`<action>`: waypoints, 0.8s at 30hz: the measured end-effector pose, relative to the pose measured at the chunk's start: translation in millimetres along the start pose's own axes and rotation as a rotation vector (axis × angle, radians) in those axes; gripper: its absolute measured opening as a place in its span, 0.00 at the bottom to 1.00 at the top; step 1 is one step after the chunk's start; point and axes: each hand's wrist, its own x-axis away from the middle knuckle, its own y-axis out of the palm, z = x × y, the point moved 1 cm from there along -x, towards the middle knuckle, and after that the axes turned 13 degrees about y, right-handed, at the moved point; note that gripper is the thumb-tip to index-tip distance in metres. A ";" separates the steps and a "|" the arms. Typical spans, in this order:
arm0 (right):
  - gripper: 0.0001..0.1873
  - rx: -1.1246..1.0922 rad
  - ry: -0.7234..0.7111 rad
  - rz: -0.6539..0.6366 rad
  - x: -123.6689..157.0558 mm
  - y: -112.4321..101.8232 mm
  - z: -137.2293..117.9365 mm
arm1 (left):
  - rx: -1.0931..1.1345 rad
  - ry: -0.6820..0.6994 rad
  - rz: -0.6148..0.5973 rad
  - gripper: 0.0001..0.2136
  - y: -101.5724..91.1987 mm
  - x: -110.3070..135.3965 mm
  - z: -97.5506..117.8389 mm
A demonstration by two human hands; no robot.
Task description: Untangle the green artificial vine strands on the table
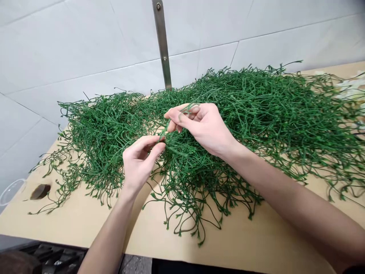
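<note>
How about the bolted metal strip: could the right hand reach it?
Probably yes: only loose green stems seem to lie between the right hand and the bolted metal strip, though the hand appears to hold one.

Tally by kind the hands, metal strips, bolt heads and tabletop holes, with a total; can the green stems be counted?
Hands: 2 (left hand, right hand)
Metal strip: 1
Bolt heads: 2
Tabletop hole: 1
Green stems: too tangled to count
Total, stems left out: 6

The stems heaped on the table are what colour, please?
The stems are green, as shown best in the head view.
</note>
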 end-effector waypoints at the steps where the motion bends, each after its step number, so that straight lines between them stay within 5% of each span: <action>1: 0.20 -0.006 0.014 -0.017 -1.0 -0.3 2.0 | 0.002 -0.032 0.020 0.06 0.4 0.3 -0.9; 6: 0.16 0.179 0.174 -0.177 -5.9 -4.3 14.0 | 0.007 -0.104 0.090 0.07 0.6 -1.1 -5.3; 10: 0.13 0.269 0.150 -0.303 -6.5 -4.2 18.4 | 0.031 -0.114 0.097 0.10 1.7 -1.4 -5.7; 17: 0.10 0.277 0.222 -0.302 -6.4 -2.8 20.1 | 0.080 -0.100 0.101 0.16 5.4 -2.2 -3.9; 24: 0.10 0.348 0.221 -0.344 -8.2 -2.7 24.5 | -0.009 0.025 0.023 0.06 6.3 0.3 -4.1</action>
